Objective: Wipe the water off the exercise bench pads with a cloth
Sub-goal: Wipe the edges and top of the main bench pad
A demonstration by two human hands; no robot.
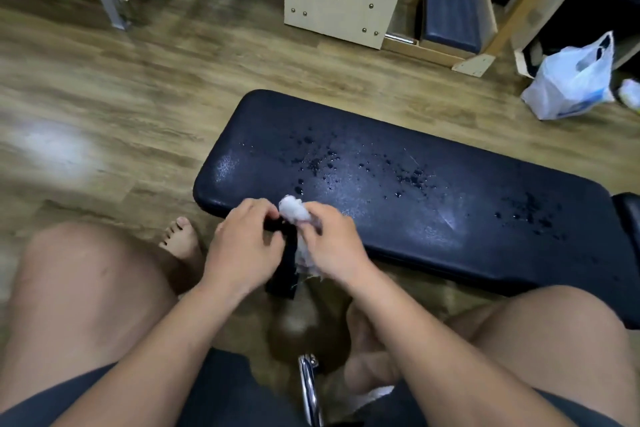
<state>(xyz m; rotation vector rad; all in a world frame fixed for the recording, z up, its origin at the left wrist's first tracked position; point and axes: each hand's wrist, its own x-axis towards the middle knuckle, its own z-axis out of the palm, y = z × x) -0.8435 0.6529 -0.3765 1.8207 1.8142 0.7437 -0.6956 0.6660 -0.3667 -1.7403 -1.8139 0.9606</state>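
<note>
A long dark blue bench pad point(433, 184) lies across the view, dotted with water drops point(318, 163) along its top. A second dark pad point(628, 215) shows at the right edge. In front of the pad's near left edge, both hands hold a bunched white cloth point(294, 213). My right hand point(332, 246) grips the cloth, which trails down below it. My left hand point(246, 246) pinches the cloth from the left. A black bench leg stands just behind the hands.
My bare knees and a foot point(180, 239) frame the bottom of the view on a wooden floor. A wooden equipment frame point(339, 10) stands behind the bench. A white plastic bag point(575, 80) sits at the right. A chrome bar point(310, 388) is below.
</note>
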